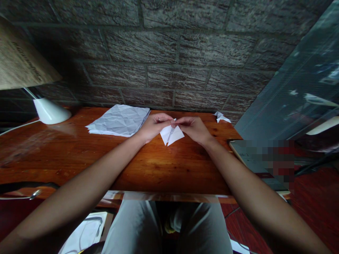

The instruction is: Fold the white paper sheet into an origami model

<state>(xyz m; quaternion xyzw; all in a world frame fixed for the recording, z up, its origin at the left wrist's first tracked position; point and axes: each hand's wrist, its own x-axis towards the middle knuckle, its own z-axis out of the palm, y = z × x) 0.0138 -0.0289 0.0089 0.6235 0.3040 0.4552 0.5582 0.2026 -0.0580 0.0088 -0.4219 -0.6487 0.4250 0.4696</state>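
A small white sheet of folded paper (175,135) is between my hands, over the wooden table (169,173). Its lower edge splits into two flaps, with a crease or slit running up the middle. My left hand (156,126) pinches the upper left of it, and a ring shows on one finger. From the other side, my right hand (194,128) pinches the top with thumb and fingertips. The fingertips of both hands nearly meet and cover the upper point of the paper.
Creased white sheets (120,120) lie stacked left of my hands. A small folded paper piece (221,117) stands at the back right. The lamp (51,111) is at far left, a book-like flat object (254,162) at the right edge. Behind rises a brick wall (159,53).
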